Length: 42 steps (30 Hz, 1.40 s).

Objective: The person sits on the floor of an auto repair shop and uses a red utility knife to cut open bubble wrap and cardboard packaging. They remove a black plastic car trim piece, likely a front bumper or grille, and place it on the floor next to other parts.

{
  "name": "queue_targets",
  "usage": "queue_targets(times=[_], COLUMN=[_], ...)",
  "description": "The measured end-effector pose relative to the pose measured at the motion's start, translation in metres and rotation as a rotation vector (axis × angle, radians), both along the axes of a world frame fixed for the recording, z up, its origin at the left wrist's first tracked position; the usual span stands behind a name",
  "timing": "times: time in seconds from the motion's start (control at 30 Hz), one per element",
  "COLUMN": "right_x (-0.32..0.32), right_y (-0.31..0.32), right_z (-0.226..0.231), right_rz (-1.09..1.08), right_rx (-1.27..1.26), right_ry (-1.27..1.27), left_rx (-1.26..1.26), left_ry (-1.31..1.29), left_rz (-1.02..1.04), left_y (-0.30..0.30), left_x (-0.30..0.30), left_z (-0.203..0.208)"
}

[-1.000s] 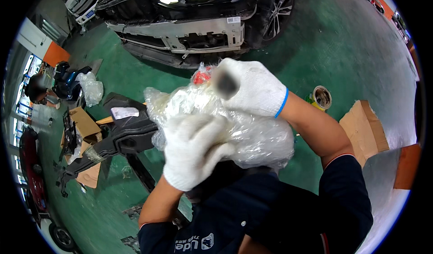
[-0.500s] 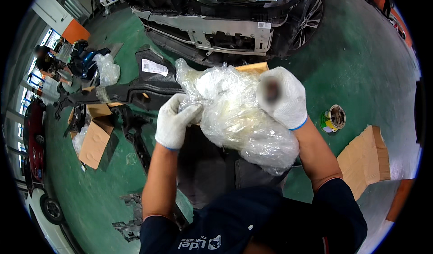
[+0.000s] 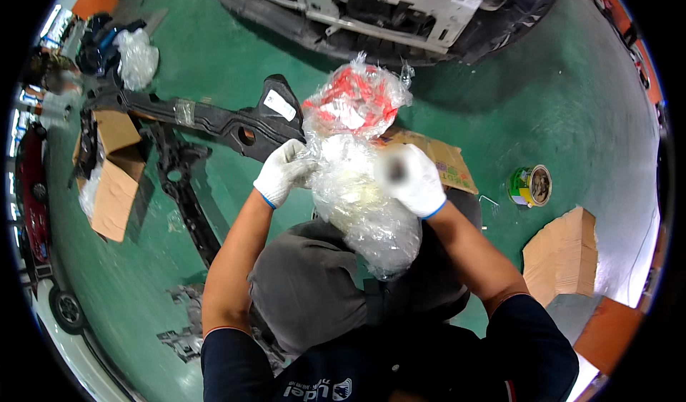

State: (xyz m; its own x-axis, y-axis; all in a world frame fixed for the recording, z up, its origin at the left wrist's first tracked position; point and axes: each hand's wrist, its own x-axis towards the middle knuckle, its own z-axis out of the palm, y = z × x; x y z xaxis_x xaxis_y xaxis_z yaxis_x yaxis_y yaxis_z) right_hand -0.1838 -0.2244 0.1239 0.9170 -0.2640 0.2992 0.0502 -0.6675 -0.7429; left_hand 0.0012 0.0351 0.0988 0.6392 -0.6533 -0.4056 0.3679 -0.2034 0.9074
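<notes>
A bulky bundle of clear plastic wrap [image 3: 364,202] lies across my lap, with something pale inside that I cannot make out. At its far end is a part in red and white under clear plastic [image 3: 354,105]. My left hand [image 3: 282,173], in a white knit glove, is closed on the wrap's left edge. My right hand [image 3: 414,180], gloved likewise, grips the wrap's right side with bent fingers; a blurred dark spot covers part of it. Just beyond my left hand lies a long black beam-like car part [image 3: 214,127] with a white label.
A car with its front stripped [image 3: 371,16] stands ahead. Flattened cardboard [image 3: 439,159] lies beyond my right hand, with an open can [image 3: 530,186] and more cardboard [image 3: 561,255] to the right. At the left are an open carton [image 3: 118,180] and a dark bracket-like part [image 3: 182,187].
My view has tipped downward. The red-and-white part of the bundle has come into sight at its far end, and my right hand has shifted left along the wrap.
</notes>
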Motion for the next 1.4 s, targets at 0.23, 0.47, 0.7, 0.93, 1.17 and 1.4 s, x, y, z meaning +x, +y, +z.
queue_targets(times=[0.23, 0.47, 0.7, 0.93, 1.17, 1.4], right_x=[0.013, 0.082, 0.072, 0.060, 0.011, -0.029], right_y=[-0.030, 0.044, 0.032, 0.036, 0.000, -0.028], right_z=[0.057, 0.071, 0.048, 0.025, 0.056, 0.102], right_rz=[-0.099, 0.170, 0.284, 0.357, 0.492, 0.528], right_rx=[0.710, 0.913, 0.534, 0.549, 0.301, 0.368], right_ry=[-0.086, 0.062, 0.165, 0.072, 0.145, 0.142], left_rx=[0.013, 0.102, 0.122, 0.132, 0.036, 0.051], left_ry=[-0.004, 0.003, 0.074, 0.027, 0.094, 0.120], left_rz=[-0.011, -0.010, -0.004, -0.035, 0.123, 0.076], left_y=[0.003, 0.022, 0.021, 0.014, 0.015, 0.015], left_x=[-0.025, -0.035, -0.029, -0.018, -0.027, -0.020], left_z=[-0.018, -0.014, -0.030, -0.041, -0.060, -0.068])
